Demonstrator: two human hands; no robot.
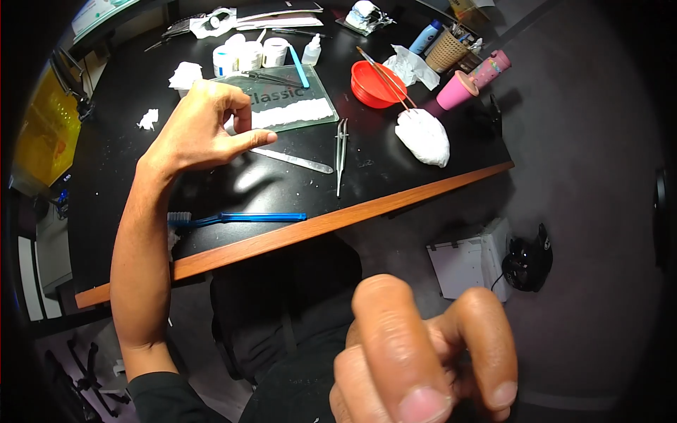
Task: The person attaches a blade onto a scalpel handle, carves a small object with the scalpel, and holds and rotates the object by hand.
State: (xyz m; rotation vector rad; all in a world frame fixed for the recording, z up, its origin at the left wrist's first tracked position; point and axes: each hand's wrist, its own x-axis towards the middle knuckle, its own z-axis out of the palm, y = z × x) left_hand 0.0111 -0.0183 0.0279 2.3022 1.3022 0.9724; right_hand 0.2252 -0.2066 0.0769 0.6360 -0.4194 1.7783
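Note:
My left hand hangs over the black table at the front left corner of a glass plate; its fingers are bent, the thumb stands apart, and nothing shows between them. A strip of white material lies on the plate. Just below the plate are a flat metal tool and tweezers. My right hand is close to the camera, beyond the table's front edge, its fingers loosely curled and apart with nothing visible in them. A blue toothbrush lies near the wooden edge.
White jars and a small bottle stand behind the plate. Further right are a red bowl, a white wrapped lump, a pink cup and a woven holder. A chair stands below the wooden edge.

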